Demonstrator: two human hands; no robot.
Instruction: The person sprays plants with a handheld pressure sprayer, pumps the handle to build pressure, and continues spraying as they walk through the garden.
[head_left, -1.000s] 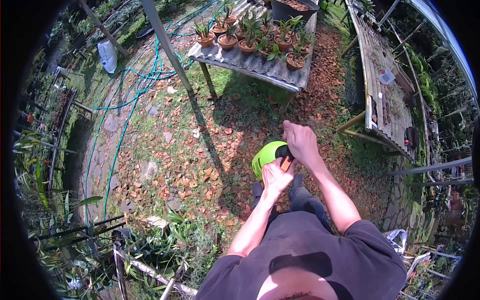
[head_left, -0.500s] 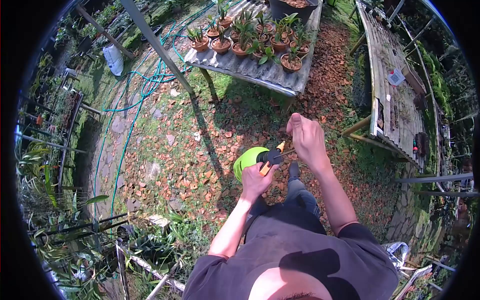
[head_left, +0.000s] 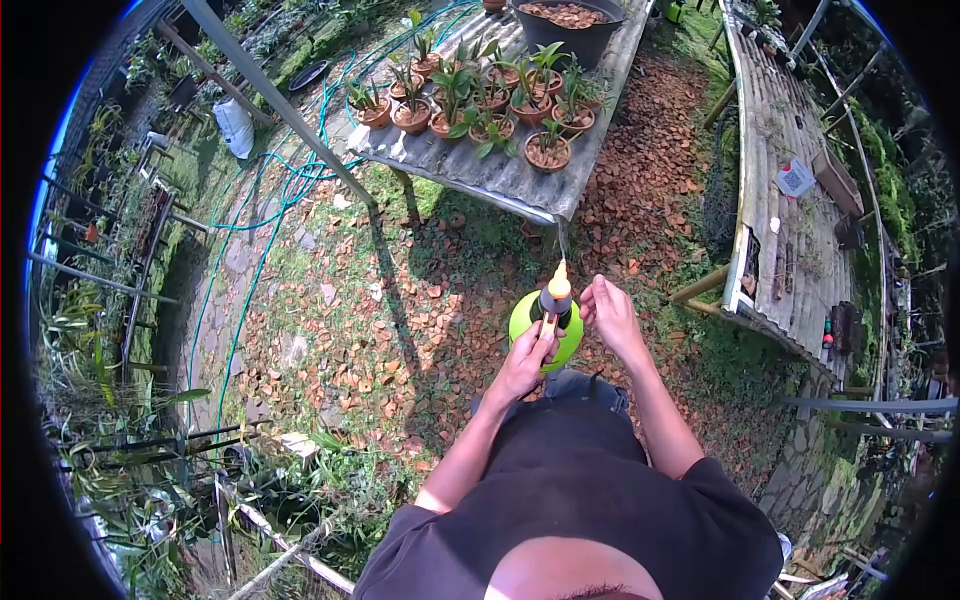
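Note:
A lime-green pressure sprayer [head_left: 524, 316] with a dark top and a yellow-orange nozzle hangs in front of my body. My left hand [head_left: 530, 362] is wrapped round its handle. A thin streak of liquid rises from the nozzle toward the table corner. Just right of the sprayer's top is my right hand [head_left: 612, 312], its fingers curled; whether anything is between them is too small to tell. Several small clay pots with green plants [head_left: 547, 152] stand on the corrugated table [head_left: 470, 170] ahead.
A large dark pot of bark chips [head_left: 570, 42] stands at the table's back. On the right is a second corrugated bench [head_left: 775, 240] with a box. A teal hose [head_left: 262, 262] loops over the ground at left, beside a slanted metal pole [head_left: 285, 105].
The sprayer and my left hand have moved right, and its nozzle now points forward with liquid leaving it. My right hand has come down beside the sprayer. The view has shifted slightly.

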